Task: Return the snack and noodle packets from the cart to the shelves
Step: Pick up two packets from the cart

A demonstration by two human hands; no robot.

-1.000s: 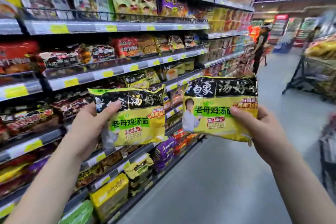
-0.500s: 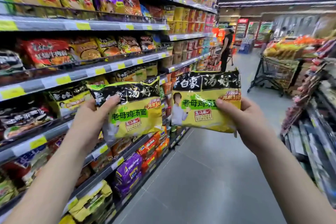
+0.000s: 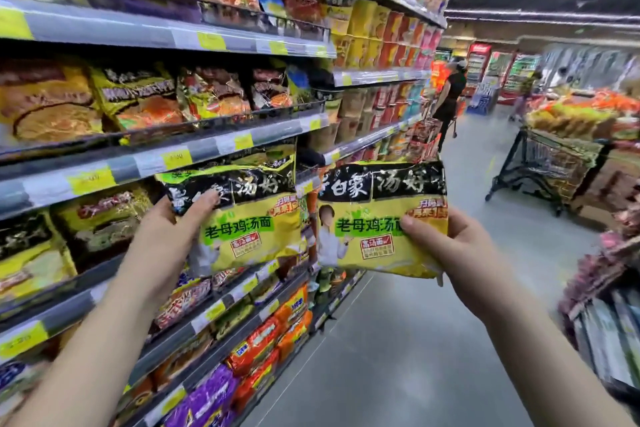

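Currently, two noodle packets are held, one in each of two hands, both raised in the aisle. The left packet (image 3: 249,218) has a yellow lower body, a black band across the top with white characters, green lettering on the mid-face and one small red-and-white label below it; the film is glossy and slightly crumpled. The right packet (image 3: 374,218) has the same design, with a printed figure in white at its left side. The left hand (image 3: 162,236) grips the left packet at its upper left corner: the fingers (image 3: 204,203) are closed on it, thumb on the front, the others hidden behind. The packet extends rightward from those fingers. The right hand (image 3: 460,253) holds the right packet at its right edge in the same manner, and the packet extends leftward from its fingers. The packets lie just beside each other; whether they touch cannot be told. The shelves (image 3: 207,149) stand behind and left of the left fingers, in several tiers stocked with packets. One cart (image 3: 543,163) stands well beyond the right fingers, its load blurred. One person in dark clothing (image 3: 450,97) stands farther down the aisle.
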